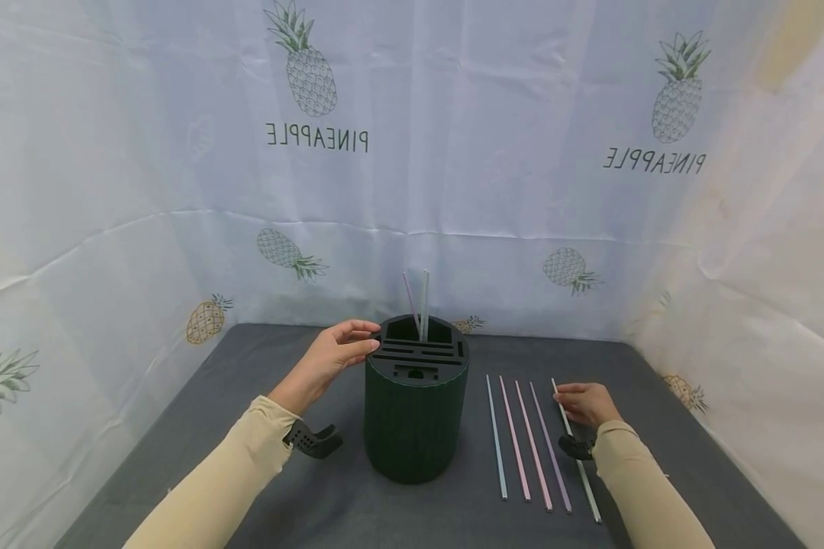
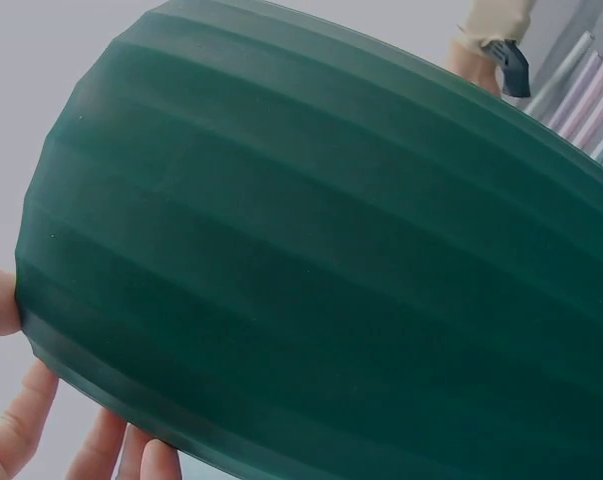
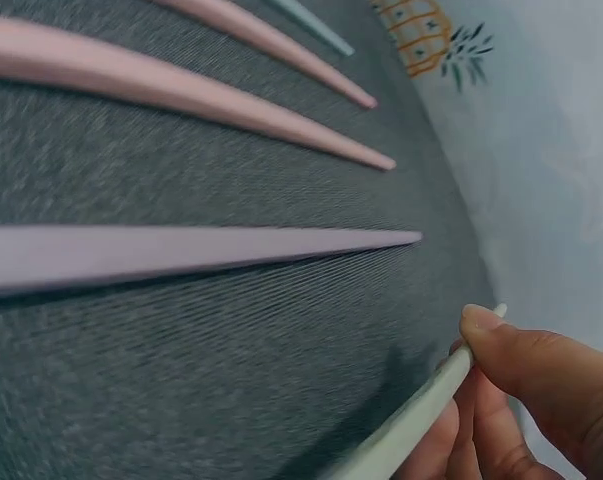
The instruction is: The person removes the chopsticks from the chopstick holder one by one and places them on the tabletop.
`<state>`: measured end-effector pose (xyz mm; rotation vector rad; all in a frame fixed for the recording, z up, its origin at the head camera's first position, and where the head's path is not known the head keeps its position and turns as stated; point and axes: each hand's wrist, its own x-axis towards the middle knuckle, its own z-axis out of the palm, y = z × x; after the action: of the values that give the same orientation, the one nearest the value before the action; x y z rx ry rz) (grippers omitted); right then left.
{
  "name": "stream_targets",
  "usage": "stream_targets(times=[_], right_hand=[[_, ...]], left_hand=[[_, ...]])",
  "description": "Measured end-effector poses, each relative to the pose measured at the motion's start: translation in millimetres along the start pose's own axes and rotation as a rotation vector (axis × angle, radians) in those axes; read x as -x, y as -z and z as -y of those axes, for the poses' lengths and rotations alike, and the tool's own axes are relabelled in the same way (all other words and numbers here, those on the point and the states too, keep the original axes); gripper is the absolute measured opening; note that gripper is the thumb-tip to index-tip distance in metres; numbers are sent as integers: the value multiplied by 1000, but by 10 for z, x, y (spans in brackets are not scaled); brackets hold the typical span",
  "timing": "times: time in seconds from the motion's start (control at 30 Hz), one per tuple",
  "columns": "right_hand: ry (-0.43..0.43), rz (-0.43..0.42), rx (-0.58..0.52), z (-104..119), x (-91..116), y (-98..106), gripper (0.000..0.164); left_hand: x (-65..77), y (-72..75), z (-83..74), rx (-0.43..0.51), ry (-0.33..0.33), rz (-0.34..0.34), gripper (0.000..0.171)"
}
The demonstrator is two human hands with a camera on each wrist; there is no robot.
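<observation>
A dark green utensil holder (image 1: pixel 415 427) with a slotted black top stands upright on the table. My left hand (image 1: pixel 333 354) touches its upper left rim with outstretched fingers; in the left wrist view the fingertips (image 2: pixel 103 440) rest against the ribbed green wall (image 2: pixel 301 230). At the right, my right hand (image 1: pixel 587 404) pinches a pale whitish-green chopstick (image 3: pixel 406 425) near its thin end between thumb and fingers. To the left of it lie a purple chopstick (image 1: pixel 552 450), two pink chopsticks (image 1: pixel 534 448) and a light blue chopstick (image 1: pixel 497 438), roughly parallel.
A pink chopstick (image 1: pixel 410 297) and pale chopsticks (image 1: pixel 424 305) stand in the holder's rear compartment. A dark grey cloth (image 1: pixel 295 503) covers the table. White pineapple-print curtains (image 1: pixel 419 175) enclose the back and sides.
</observation>
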<state>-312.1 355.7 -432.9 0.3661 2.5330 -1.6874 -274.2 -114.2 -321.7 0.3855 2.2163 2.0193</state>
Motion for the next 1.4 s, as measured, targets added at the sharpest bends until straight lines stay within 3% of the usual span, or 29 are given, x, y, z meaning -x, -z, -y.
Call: stream_targets(times=[0.33,0.7,1.17,1.4], right_hand=[[6,3,-17,-13,-12,-80,38],[15,-30,71,-44,-92,-135,35],[18,-37,95,-85,-138,-138,36],[66,-20,84,105,-47,-116,42]], left_hand=[[-4,-2,-3,2,6,-3,40],[-6,7,12,6,4,1,40],[-10,2,19,10,0,-3,40],[-8,8,25,6,-3,-2,40]])
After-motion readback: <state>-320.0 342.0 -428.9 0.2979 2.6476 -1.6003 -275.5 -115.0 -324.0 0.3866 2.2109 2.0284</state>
